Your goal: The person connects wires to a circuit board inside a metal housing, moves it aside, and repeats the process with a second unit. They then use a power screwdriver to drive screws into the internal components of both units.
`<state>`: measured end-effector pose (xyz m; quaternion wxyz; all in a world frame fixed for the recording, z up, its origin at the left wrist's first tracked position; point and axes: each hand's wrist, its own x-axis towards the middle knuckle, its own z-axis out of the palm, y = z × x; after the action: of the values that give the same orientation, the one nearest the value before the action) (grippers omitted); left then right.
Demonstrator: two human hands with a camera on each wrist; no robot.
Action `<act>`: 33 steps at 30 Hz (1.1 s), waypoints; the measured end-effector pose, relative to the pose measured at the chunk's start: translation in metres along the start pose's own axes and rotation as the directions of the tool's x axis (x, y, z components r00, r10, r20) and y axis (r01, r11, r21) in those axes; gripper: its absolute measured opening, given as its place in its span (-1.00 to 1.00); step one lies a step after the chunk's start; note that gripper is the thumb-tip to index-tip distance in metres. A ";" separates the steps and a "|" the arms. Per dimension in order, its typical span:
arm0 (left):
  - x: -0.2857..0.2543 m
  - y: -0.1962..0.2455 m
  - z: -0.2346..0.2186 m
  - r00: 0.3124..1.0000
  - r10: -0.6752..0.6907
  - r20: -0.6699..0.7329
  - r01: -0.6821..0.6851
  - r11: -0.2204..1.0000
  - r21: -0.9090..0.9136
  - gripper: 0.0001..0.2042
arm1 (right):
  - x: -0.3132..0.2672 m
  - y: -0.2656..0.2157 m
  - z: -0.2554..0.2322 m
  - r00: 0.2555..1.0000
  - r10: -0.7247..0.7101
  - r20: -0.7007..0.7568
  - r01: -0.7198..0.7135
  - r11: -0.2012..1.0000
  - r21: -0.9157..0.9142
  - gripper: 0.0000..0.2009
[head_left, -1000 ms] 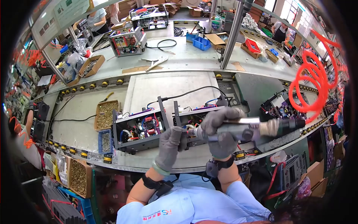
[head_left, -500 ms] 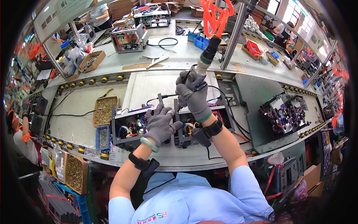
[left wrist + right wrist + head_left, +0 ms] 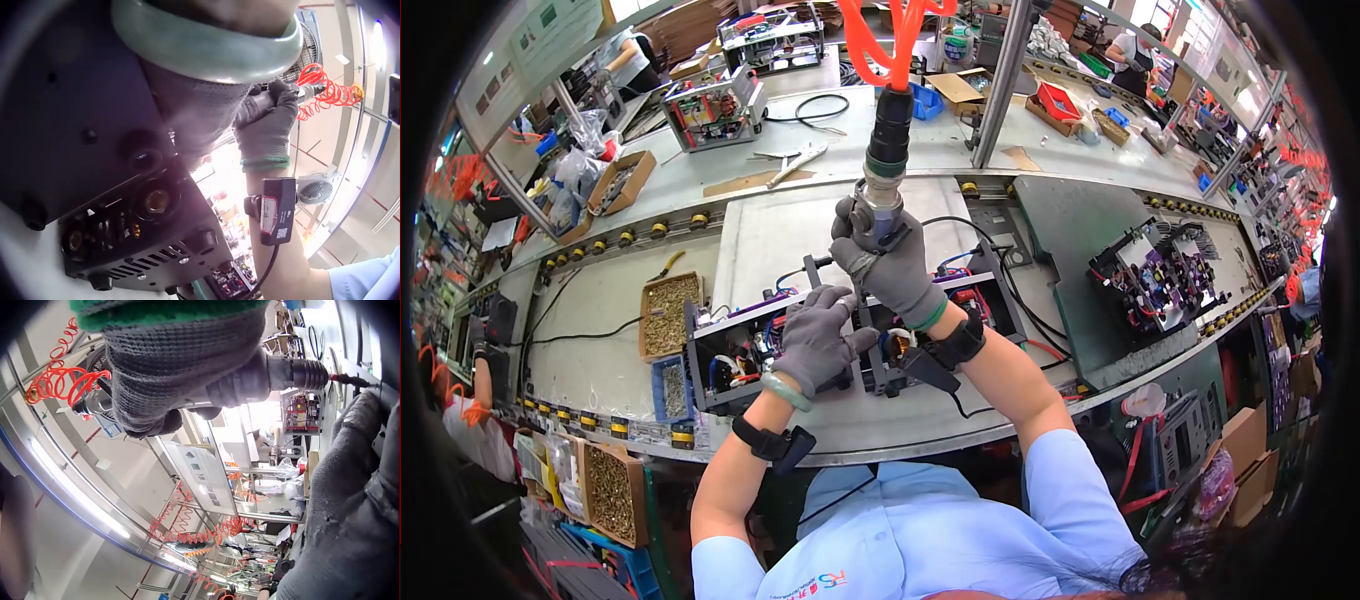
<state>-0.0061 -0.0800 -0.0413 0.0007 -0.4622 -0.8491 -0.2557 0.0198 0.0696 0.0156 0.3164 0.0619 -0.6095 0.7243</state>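
Note:
My right hand (image 3: 890, 268), in a grey glove, grips a pneumatic screwdriver (image 3: 884, 196) that stands upright with its orange coiled hose on top. In the right wrist view its thin bit (image 3: 351, 380) reaches a dark edge beside the fingertips of my left hand. That gloved left hand (image 3: 818, 342) rests with fingers spread over the left black metal chassis (image 3: 698, 372), which has wires and boards inside. Close to its right stands a second black chassis (image 3: 1006, 300), partly hidden by my right forearm. The left wrist view shows round sockets and vent slots on a chassis end panel (image 3: 150, 256).
Left of the chassis are a cardboard box of brass-coloured screws (image 3: 670, 312) and a blue bin (image 3: 672, 388) of small parts. A bare circuit assembly (image 3: 1155, 280) sits on the green board (image 3: 1060, 230) to the right. A black cable (image 3: 1040, 318) loops behind the right chassis.
The screwdriver swung from lying sideways to upright, bit down at the chassis. My left hand left its tip and settled on the left chassis. Over the last half second both hands hold nearly the same place.

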 end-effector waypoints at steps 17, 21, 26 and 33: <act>-0.005 0.003 -0.004 0.934 -0.016 -0.358 -0.051 0.983 -0.177 -0.53 | -0.037 -0.072 -0.007 0.996 0.071 0.050 -0.087 0.839 0.537 -0.59; -0.031 0.028 -0.002 0.961 -0.067 -0.269 -0.165 0.640 -0.750 -0.57 | -0.053 -0.075 -0.023 0.986 -0.160 -0.052 0.165 0.855 0.492 -0.53; -0.047 0.047 -0.013 0.985 -0.154 0.077 0.121 0.303 -0.945 -0.72 | -0.065 -0.077 -0.031 0.982 -0.180 -0.049 0.177 0.821 0.543 -0.51; -0.047 0.048 -0.009 0.985 -0.067 -0.158 -0.071 0.681 -0.729 -0.82 | -0.074 -0.080 -0.026 0.975 -0.184 -0.128 0.224 0.846 0.483 -0.55</act>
<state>0.0563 -0.0997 -0.0239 -0.1105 -0.4011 -0.6725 -0.6121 0.1291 0.0694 0.0417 0.3882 0.1774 -0.3812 0.8201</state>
